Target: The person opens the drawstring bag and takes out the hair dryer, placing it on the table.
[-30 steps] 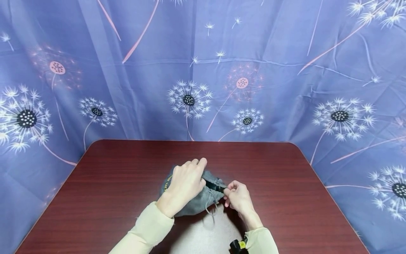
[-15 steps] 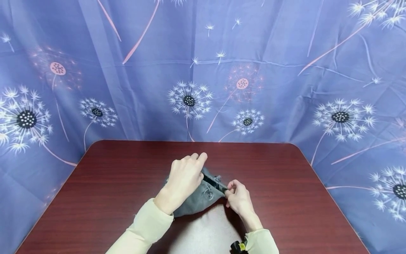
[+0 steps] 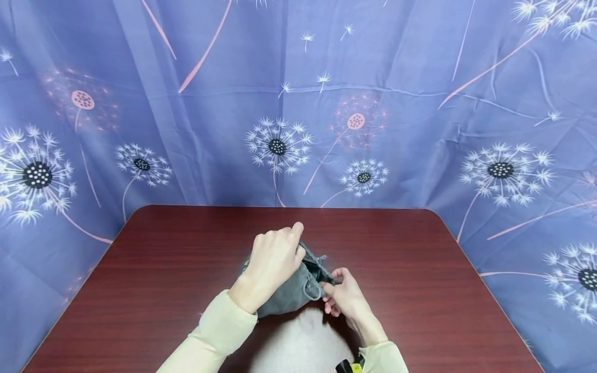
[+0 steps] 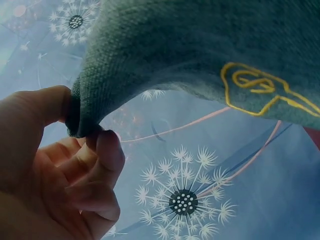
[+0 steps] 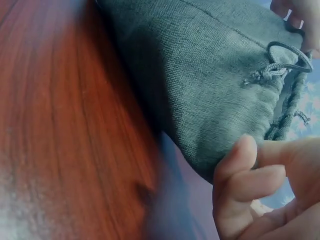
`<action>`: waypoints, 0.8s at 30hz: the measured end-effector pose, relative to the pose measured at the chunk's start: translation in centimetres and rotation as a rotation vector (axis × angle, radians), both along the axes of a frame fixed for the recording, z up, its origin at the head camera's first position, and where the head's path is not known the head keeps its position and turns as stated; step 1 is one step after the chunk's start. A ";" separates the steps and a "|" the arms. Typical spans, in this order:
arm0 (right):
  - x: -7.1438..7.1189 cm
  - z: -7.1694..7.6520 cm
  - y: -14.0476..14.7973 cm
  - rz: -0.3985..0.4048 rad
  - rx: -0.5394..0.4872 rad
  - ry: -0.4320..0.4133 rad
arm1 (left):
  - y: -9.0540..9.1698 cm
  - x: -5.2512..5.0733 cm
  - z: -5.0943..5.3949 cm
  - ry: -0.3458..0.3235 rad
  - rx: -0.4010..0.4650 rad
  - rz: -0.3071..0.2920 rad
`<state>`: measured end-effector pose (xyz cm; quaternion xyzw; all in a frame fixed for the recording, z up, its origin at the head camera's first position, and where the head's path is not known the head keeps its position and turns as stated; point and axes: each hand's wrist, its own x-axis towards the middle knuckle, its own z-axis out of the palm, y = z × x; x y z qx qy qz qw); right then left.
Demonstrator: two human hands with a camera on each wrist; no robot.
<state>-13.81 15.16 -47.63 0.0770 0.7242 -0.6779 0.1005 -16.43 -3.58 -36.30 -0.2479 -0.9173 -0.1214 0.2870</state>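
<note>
Near the middle of the dark red, wood-grained table (image 3: 186,274) was a grey-green woven drawstring bag (image 3: 290,296) with a yellow marking (image 4: 257,90). The left hand (image 3: 272,254) pinched one end of its rim between thumb and fingers; the right hand (image 3: 349,296), fingers curled, pinched the opposite end. Between them its mouth gaped, a knotted grey cord (image 5: 270,74) looping from the edge.

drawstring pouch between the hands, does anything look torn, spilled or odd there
No tear or spill shows. The gray drawstring pouch looks misshapen and gapes open, but the left hand and right hand pinching its fabric likely account for that. Its knotted cord sticks out in a loose loop, nothing odd for a drawstring.
</note>
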 end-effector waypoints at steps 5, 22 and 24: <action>0.2 -0.5 0.4 0.046 0.024 0.036 | -0.2 -0.1 0.1 -0.012 0.033 -0.025; 0.1 -0.8 1.8 0.009 0.082 0.034 | 0.0 0.4 -0.3 -0.070 0.196 -0.074; 0.2 -0.6 1.9 0.003 0.065 0.023 | -0.1 0.4 -0.5 -0.067 0.191 -0.059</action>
